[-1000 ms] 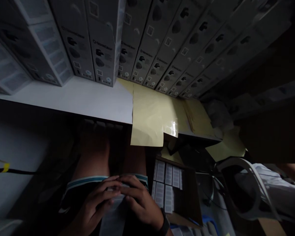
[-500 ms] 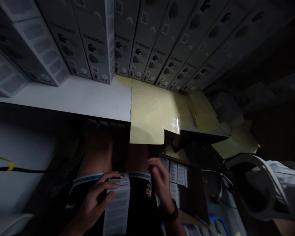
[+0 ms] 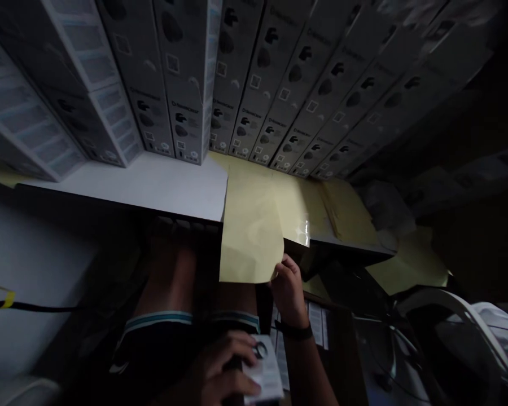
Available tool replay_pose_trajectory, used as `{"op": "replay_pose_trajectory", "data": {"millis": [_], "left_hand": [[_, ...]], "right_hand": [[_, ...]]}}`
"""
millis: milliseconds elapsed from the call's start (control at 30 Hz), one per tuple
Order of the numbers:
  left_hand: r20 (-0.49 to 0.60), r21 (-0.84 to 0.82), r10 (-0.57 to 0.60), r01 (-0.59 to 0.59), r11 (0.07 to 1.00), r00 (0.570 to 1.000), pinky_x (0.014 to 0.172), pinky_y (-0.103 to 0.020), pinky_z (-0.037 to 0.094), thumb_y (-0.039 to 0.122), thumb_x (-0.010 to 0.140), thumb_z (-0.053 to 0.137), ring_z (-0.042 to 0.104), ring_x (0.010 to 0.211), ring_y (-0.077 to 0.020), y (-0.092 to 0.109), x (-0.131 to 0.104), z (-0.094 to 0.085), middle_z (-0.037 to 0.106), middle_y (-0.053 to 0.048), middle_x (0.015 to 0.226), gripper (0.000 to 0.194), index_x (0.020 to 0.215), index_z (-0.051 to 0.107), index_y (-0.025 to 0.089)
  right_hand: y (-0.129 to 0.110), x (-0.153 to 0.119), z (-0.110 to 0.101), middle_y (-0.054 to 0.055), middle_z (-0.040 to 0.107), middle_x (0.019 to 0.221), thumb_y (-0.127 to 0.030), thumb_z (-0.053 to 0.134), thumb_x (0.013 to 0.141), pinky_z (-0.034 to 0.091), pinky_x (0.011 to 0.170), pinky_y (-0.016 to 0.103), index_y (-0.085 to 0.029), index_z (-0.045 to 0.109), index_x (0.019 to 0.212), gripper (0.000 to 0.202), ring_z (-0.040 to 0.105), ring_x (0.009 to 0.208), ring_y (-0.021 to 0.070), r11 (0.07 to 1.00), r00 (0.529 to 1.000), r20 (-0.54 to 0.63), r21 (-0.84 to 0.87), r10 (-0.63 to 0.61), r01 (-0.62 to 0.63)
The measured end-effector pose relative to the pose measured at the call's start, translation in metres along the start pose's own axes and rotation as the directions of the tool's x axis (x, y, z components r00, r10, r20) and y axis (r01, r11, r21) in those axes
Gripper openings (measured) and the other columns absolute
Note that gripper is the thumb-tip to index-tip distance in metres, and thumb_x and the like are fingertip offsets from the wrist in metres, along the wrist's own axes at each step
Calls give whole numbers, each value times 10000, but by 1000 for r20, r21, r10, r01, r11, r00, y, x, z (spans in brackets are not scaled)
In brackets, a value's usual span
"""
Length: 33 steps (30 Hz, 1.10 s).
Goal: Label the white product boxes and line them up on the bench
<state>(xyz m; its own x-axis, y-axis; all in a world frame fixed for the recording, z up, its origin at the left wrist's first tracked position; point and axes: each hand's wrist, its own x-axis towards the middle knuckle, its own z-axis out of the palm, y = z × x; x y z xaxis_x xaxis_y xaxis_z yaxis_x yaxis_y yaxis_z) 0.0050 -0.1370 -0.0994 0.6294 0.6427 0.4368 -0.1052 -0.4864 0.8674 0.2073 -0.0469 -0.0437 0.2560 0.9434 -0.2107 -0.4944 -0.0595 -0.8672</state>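
Observation:
A yellow sheet (image 3: 250,231) hangs over the front edge of the white table (image 3: 178,189). At its lower right corner, my right hand (image 3: 288,287) pinches the sheet between thumb and fingers. Lower down, above my lap, my left hand (image 3: 231,366) is wrapped round the end of a small white box (image 3: 266,369) with a dark round mark on it. Small clear round stickers (image 3: 303,231) show on another yellow sheet just right of the hanging one.
Tall printed boxes (image 3: 190,129) stand in rows along the back of the table. Below on the right, more boxes (image 3: 317,324) lie in an open carton beside my right forearm. A white-framed chair (image 3: 461,304) is at the far right.
My right hand has moved up and taken hold of the yellow sheet's corner. My left hand has shifted right with the white box, which is now tilted. The view has shifted slightly.

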Motion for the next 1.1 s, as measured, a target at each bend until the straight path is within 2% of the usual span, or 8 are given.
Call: {"op": "replay_pose_trajectory", "data": {"millis": [200, 333, 500, 633, 767, 900, 1000, 1100], "left_hand": [[186, -403, -15, 90, 911, 982, 1004, -283, 576, 479, 936, 547, 680, 1095, -166, 6, 16, 43, 709, -75, 1102, 309, 1117, 662, 256], [311, -342, -47, 158, 926, 949, 1037, -213, 546, 304, 966, 533, 680, 1122, -120, 37, 26, 14, 717, -58, 1164, 204, 1108, 657, 225], [38, 19, 204, -205, 979, 978, 1140, -260, 485, 271, 981, 489, 673, 1090, -95, 72, 50, -50, 741, 2, 1098, 248, 1205, 593, 262], [-128, 491, 36, 31, 870, 991, 1086, -382, 506, 247, 886, 677, 579, 1229, -187, 75, 69, -91, 659, -39, 1219, 257, 1140, 641, 246], [-108, 554, -41, 94, 827, 993, 976, -355, 545, 249, 884, 680, 587, 1165, -185, 62, 69, -98, 639, -52, 1185, 198, 1079, 656, 229], [-131, 504, -52, 112, 856, 990, 944, -319, 555, 234, 897, 656, 607, 1107, -165, 50, 56, -88, 648, -57, 1129, 185, 1079, 645, 208], [-172, 487, -55, 133, 863, 984, 956, -300, 551, 205, 873, 685, 608, 1101, -154, 47, 51, -87, 649, -51, 1115, 192, 1061, 649, 199], [-182, 459, -88, 164, 873, 979, 927, -274, 562, 234, 882, 674, 635, 1053, -145, 49, 52, -95, 671, -43, 1070, 167, 1047, 675, 204]], "right_hand": [[21, -32, 18, -9, 645, 690, -305, 676, 690, 483, 487, 230, -176, 689, 949, 289, 530, 500, 107, 986, 997, 71, 166, 17, -29], [48, -58, 28, -20, 617, 619, -331, 637, 733, 466, 448, 244, -181, 686, 969, 283, 504, 432, 112, 978, 987, 131, 171, 97, -119], [58, -89, 26, 32, 725, 850, -344, 684, 727, 542, 669, 288, -206, 733, 934, 254, 646, 740, 184, 999, 999, 41, -27, 32, -31], [51, -94, 19, 36, 728, 820, -457, 674, 837, 515, 701, 281, -208, 774, 901, 276, 631, 725, 179, 915, 961, 224, -331, -160, 229], [50, -94, 19, 35, 739, 931, -434, 642, 900, 509, 798, 275, -243, 768, 1030, 263, 655, 853, 184, 802, 888, 355, -414, -294, 431], [44, -92, 30, 63, 708, 1122, -439, 515, 980, 490, 897, 314, -235, 705, 1172, 339, 641, 1017, 214, 831, 900, 394, -425, -189, 360], [36, -89, 39, 57, 677, 955, -358, 441, 1017, 474, 796, 281, -194, 691, 985, 301, 611, 876, 176, 837, 908, 406, -458, -104, 300], [29, -85, 45, 32, 561, 769, -278, 448, 1000, 419, 689, 261, -180, 558, 772, 272, 524, 738, 150, 772, 858, 494, -488, -140, 407]]}}
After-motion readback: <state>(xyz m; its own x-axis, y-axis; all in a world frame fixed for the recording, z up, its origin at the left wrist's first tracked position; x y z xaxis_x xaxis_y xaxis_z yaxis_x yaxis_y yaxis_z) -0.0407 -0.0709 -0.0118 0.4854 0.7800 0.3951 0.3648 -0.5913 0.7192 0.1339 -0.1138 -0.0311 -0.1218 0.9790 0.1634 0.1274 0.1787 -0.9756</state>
